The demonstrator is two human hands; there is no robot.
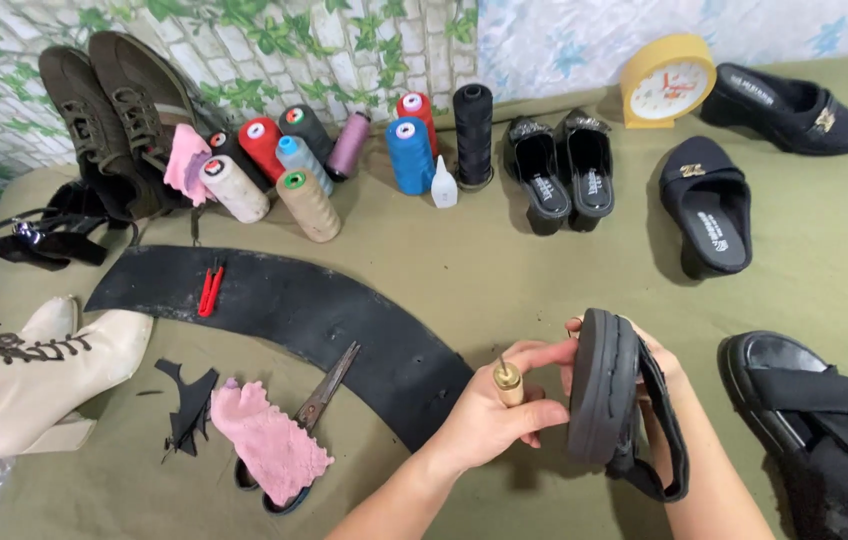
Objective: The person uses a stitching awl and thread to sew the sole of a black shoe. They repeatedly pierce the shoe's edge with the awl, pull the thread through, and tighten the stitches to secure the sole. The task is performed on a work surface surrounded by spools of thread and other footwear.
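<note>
At the bottom of the frame, the left hand (pixel 489 420) fingers pinch a small tool (pixel 509 383); the right hand (pixel 659 375) fingers grip the black sandal (pixel 604 390) on its edge, sole facing the tool.

the sandal (pixel 604 390) is sitting between both hands, near the table (pixel 504 270) front; the rubber strip (pixel 294 310) is lying to its left, scissors (pixel 319 400) resting on it, thread spools (pixel 344 150) standing behind.

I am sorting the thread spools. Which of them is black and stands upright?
The tall black spool at the right end of the row, beside the blue spool. It stands upright, and no other upright spool is black; several others lie tilted.
</note>
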